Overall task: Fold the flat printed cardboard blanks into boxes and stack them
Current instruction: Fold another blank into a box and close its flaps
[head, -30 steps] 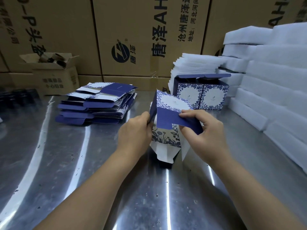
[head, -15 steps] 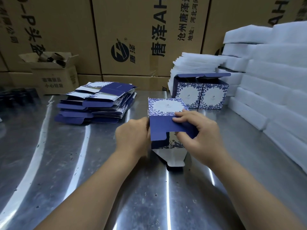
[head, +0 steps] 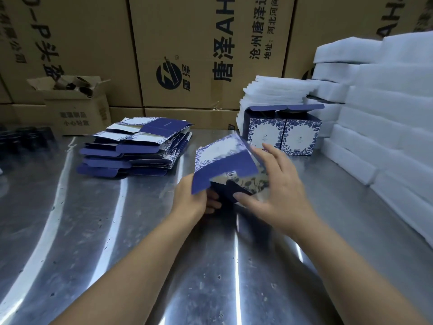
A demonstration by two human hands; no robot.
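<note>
Since the earlier frame, the half-folded box (head: 225, 160) is tipped rightward above the middle of the steel table (head: 93, 231). Its near-left corner is gripped by curled fingers of the left hand (head: 194, 198), likely so a dark flap (head: 230, 192) can be pushed in by the spread, straight fingers of the right hand (head: 278, 191).

Half-folded box (head: 223, 164) tilted in L hand (head: 191, 200) grip, R hand (head: 278, 195) flat against it; blanks pile (head: 133, 148) to L.

held box (head: 225, 160): navy, white panel with blue floral border
blanks (head: 133, 151), 10 o'clock: same print
foam (head: 386, 113), 2 o'clock: white
cartons (head: 187, 43), 12 o'clock: brown, black lettering
</note>
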